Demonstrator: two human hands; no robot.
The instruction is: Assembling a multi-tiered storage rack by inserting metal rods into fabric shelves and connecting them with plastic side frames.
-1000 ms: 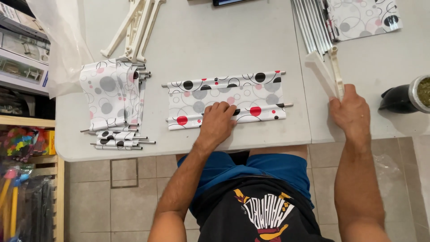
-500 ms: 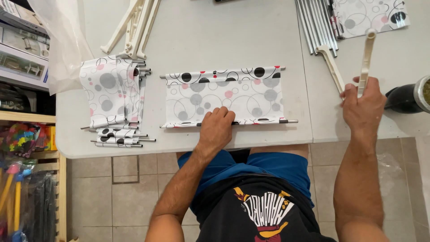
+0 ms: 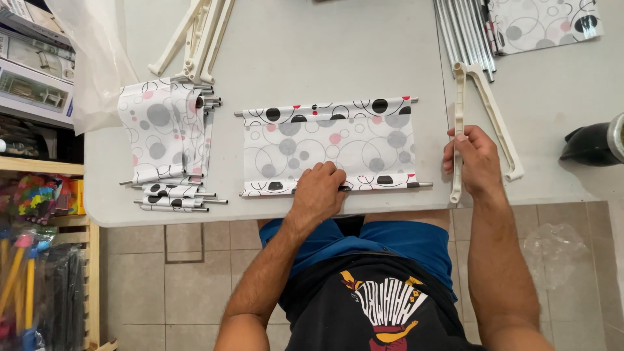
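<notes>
A patterned fabric panel (image 3: 331, 146) with a metal rod through each long edge lies spread flat on the white table (image 3: 325, 52). My left hand (image 3: 320, 188) presses on its near rod, fingers curled over the hem. My right hand (image 3: 473, 159) grips a cream plastic bar (image 3: 458, 123) that stands upright along the panel's right end, close to the rod tips. A second cream bar (image 3: 497, 123) lies slanted on the table just right of that hand.
A stack of finished fabric panels with rods (image 3: 170, 140) lies at the left. More cream bars (image 3: 198, 32) sit at the top, metal rods (image 3: 465, 32) and folded fabric (image 3: 543, 23) top right. A black object (image 3: 595, 143) is at the right edge, shelves (image 3: 32, 78) at left.
The panel has been unrolled flat. My right hand brought one cream bar down to the panel's right end and left the other lying beside it.
</notes>
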